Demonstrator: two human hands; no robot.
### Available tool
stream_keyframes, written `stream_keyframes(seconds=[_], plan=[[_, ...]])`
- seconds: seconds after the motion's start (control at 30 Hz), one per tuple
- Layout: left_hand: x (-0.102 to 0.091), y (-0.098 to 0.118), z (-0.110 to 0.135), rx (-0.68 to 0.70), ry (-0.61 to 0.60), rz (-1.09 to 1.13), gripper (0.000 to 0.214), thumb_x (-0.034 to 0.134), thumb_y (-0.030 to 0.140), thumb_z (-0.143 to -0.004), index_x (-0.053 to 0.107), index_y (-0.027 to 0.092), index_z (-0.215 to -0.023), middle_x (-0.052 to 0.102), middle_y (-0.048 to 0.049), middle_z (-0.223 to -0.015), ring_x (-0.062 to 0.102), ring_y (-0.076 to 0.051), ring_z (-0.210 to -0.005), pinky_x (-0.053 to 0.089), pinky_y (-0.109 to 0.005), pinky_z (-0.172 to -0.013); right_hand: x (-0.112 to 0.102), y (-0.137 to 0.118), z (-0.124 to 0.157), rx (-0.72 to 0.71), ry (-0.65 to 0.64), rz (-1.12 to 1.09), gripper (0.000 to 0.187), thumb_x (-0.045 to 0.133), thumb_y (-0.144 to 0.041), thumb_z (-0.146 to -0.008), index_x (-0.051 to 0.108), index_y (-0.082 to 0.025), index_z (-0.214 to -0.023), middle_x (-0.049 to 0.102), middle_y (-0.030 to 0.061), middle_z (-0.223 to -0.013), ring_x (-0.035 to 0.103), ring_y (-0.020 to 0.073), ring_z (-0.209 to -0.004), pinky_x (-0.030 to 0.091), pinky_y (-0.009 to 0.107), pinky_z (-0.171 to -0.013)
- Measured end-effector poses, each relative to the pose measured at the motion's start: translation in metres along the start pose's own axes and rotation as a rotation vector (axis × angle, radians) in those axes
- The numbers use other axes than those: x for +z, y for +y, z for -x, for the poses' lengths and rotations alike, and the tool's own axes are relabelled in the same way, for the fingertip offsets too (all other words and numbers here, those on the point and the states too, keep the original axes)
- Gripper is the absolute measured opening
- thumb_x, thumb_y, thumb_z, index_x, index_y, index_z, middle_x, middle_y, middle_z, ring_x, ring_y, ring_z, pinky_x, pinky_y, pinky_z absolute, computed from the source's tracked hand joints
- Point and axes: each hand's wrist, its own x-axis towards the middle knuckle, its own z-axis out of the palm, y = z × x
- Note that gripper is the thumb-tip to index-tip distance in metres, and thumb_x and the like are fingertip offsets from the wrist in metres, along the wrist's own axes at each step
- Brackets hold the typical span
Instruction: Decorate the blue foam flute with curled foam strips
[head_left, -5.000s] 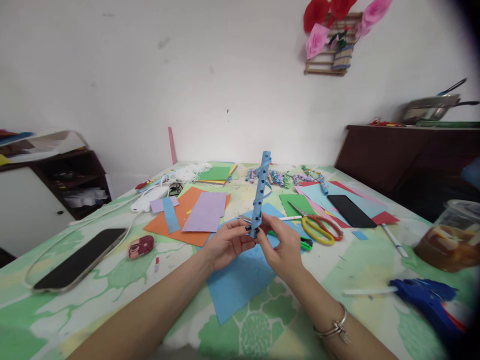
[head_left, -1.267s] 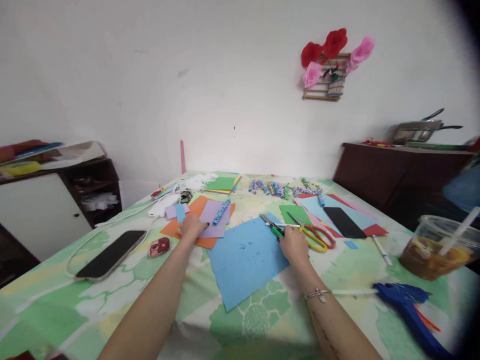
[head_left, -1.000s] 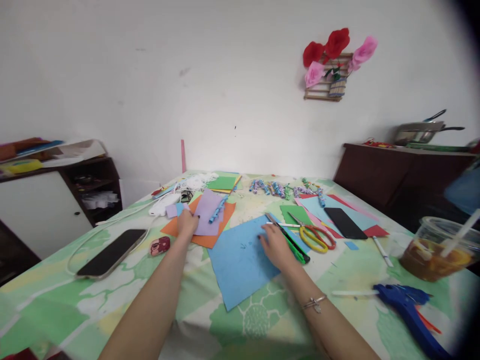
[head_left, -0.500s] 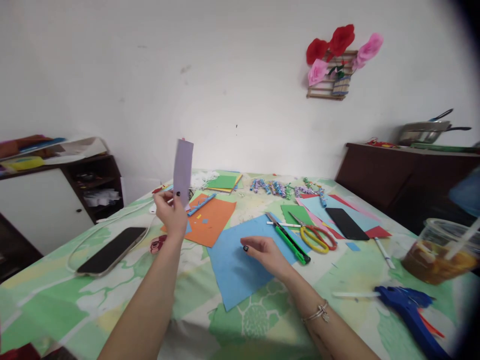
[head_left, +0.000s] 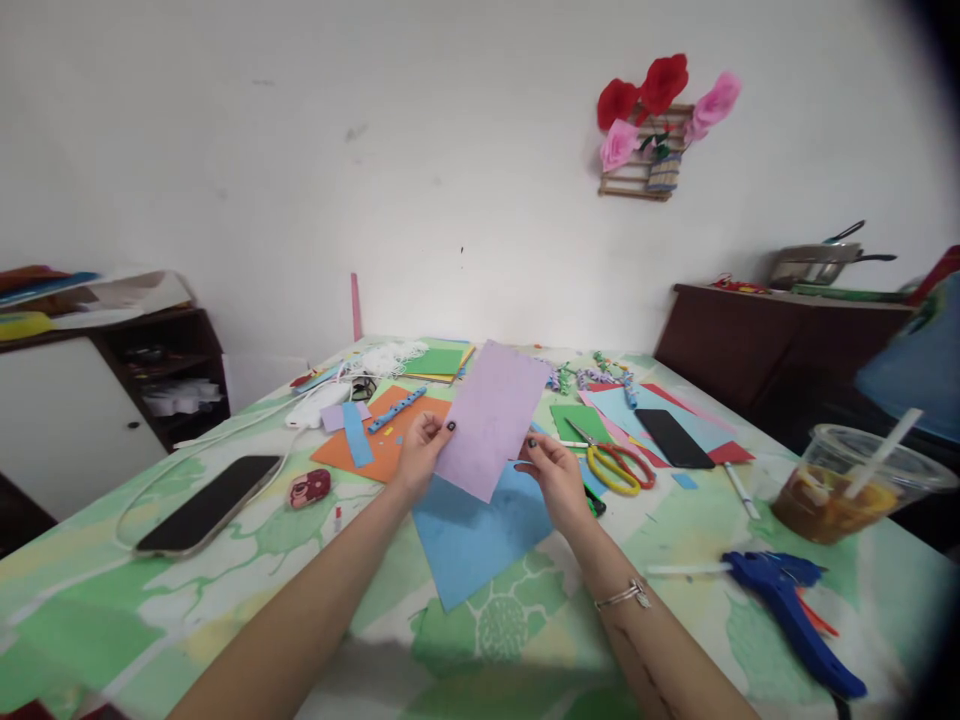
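Note:
A rectangular sheet of purple paper (head_left: 495, 420) is held up, tilted, above the blue sheet (head_left: 480, 545) on the table. My left hand (head_left: 424, 452) pinches its lower left edge between thumb and fingers. At its right edge is my right hand (head_left: 556, 478), with thumb and forefinger closed in on the paper. Behind the right hand lies a green utility knife (head_left: 595, 500), mostly hidden. Yellow-and-red-handled scissors (head_left: 616, 472) rest just to the right. An orange sheet (head_left: 337, 452) with a blue strip (head_left: 358, 435) and a blue rolled tube (head_left: 397, 409) lies left of the paper.
A phone (head_left: 210, 505) with a white cable and a small red case (head_left: 309, 488) lie at left. On the right are a second phone (head_left: 673, 438), a blue glue gun (head_left: 795, 610) and a plastic cup of drink (head_left: 840, 490). Curled paper pieces (head_left: 581, 376) lie behind.
The purple paper has come down and toward the middle with my left hand, its broad face now showing. My right hand has risen from over the blue sheet to the paper's right edge.

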Motion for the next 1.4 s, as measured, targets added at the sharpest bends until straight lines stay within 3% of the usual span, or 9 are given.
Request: stream_keyframes(seconds=[0.17, 0.3, 0.37, 0.5, 0.57, 0.7, 0.83, 1.2, 1.4], plan=[[0.000, -0.010, -0.001, 0.074, -0.003, -0.119, 0.035, 0.065, 0.046, -0.071, 0.043, 0.019, -0.071, 0.049, 0.0034, -0.063, 0.048, -0.010, -0.055, 0.040, -0.021, -0.053, 0.001, 0.000, 0.001, -0.157, 0.055, 0.174, 0.032, 0.058, -0.048, -0.077, 0.063, -0.017, -0.085, 0.066, 0.0039, -0.069, 0.061, 0.0163, -0.059, 0.052, 0.031, -0.055], [0.001, -0.003, 0.005, 0.197, 0.069, -0.246, 0.037, 0.072, 0.040, -0.067, 0.048, 0.019, -0.086, 0.056, -0.0079, -0.098, 0.055, -0.022, -0.094, 0.044, -0.037, -0.083, -0.006, -0.008, 0.008, -0.355, 0.166, 0.426, 0.025, 0.048, -0.037, -0.087, 0.063, -0.019, -0.093, 0.066, 0.0068, -0.081, 0.058, 0.0183, -0.068, 0.050, 0.037, -0.067], [-0.001, 0.008, 0.014, 0.358, 0.172, -0.350, 0.044, 0.074, 0.034, -0.066, 0.048, 0.020, -0.098, 0.048, -0.0120, -0.116, 0.044, -0.026, -0.115, 0.033, -0.044, -0.098, -0.009, -0.013, 0.014, -0.470, 0.125, 0.567, 0.022, 0.046, -0.031, -0.089, 0.065, -0.020, -0.095, 0.066, 0.0082, -0.088, 0.057, 0.0212, -0.081, 0.046, 0.041, -0.080], [-0.014, 0.032, 0.052, 1.031, 0.430, -0.867, 0.046, 0.076, 0.024, -0.067, 0.049, 0.024, -0.104, 0.050, -0.0101, -0.107, 0.050, -0.027, -0.105, 0.035, -0.048, -0.094, -0.003, -0.019, 0.029, -0.654, -0.159, 0.815, 0.022, 0.045, -0.020, -0.090, 0.066, -0.021, -0.096, 0.067, 0.0090, -0.092, 0.054, 0.0219, -0.088, 0.043, 0.038, -0.080], [-0.024, 0.037, 0.074, 1.096, 0.220, -1.101, 0.040, 0.075, 0.026, -0.069, 0.054, 0.026, -0.103, 0.056, -0.0092, -0.101, 0.052, -0.028, -0.100, 0.036, -0.048, -0.092, 0.003, -0.019, 0.038, -0.716, -0.292, 0.909, 0.022, 0.044, -0.016, -0.090, 0.066, -0.019, -0.096, 0.066, 0.0093, -0.089, 0.053, 0.0215, -0.084, 0.042, 0.037, -0.075], [-0.039, 0.032, 0.105, 0.953, -0.239, -1.239, 0.011, 0.061, 0.019, -0.082, 0.058, 0.021, -0.093, 0.064, -0.0064, -0.087, 0.056, -0.023, -0.086, 0.040, -0.043, -0.082, 0.008, -0.017, 0.055, -0.809, -0.512, 1.070, 0.017, 0.047, -0.016, -0.091, 0.064, -0.017, -0.091, 0.064, 0.0079, -0.081, 0.049, 0.0210, -0.081, 0.037, 0.036, -0.073], [-0.043, 0.021, 0.113, 0.812, -0.418, -1.160, 0.011, 0.050, 0.014, -0.087, 0.060, 0.017, -0.083, 0.063, -0.0052, -0.075, 0.055, -0.018, -0.071, 0.043, -0.033, -0.067, 0.004, -0.016, 0.063, -0.773, -0.669, 1.224, 0.014, 0.048, -0.015, -0.091, 0.062, -0.015, -0.090, 0.062, 0.0084, -0.085, 0.046, 0.0213, -0.082, 0.034, 0.036, -0.073], [-0.043, 0.020, 0.110, 0.353, -0.344, -1.021, 0.014, 0.056, 0.024, -0.082, 0.065, 0.022, -0.071, 0.068, -0.0034, -0.075, 0.062, -0.018, -0.070, 0.046, -0.029, -0.065, -0.006, -0.007, 0.053, -0.422, -0.526, 0.993, 0.015, 0.054, -0.003, -0.081, 0.062, -0.016, -0.081, 0.062, 0.0049, -0.082, 0.053, 0.0167, -0.084, 0.042, 0.028, -0.074], [-0.042, 0.025, 0.106, 0.126, -0.288, -0.869, 0.012, 0.062, 0.022, -0.073, 0.066, 0.021, -0.063, 0.065, -0.0027, -0.069, 0.059, -0.016, -0.064, 0.043, -0.027, -0.061, -0.010, 0.003, 0.047, -0.254, -0.468, 0.916, 0.011, 0.063, -0.007, -0.072, 0.065, -0.017, -0.071, 0.062, 0.0017, -0.068, 0.054, 0.0152, -0.068, 0.040, 0.026, -0.063]])
